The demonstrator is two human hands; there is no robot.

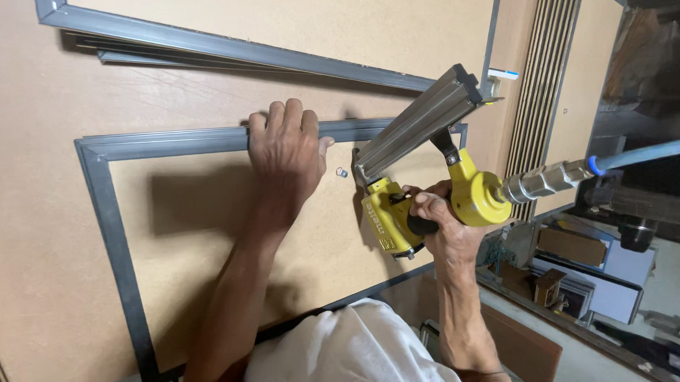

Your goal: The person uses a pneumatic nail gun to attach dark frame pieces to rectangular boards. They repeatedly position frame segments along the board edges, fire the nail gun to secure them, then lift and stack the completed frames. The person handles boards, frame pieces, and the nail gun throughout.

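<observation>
My left hand lies flat on a brown backing board, fingers curled over the far rail of a grey picture frame. My right hand grips the handle of a yellow pneumatic nail gun. Its grey metal magazine slants up to the right, and its nose points at the board just right of my left hand. A blue air hose runs off from a metal coupling. A small metal tab sits on the board between hand and gun.
A second grey frame lies on the brown worktop beyond the first. A ribbed strip of moulding stands at the right. Past the table edge lie stacked boards and boxes. My white shirt shows at the bottom.
</observation>
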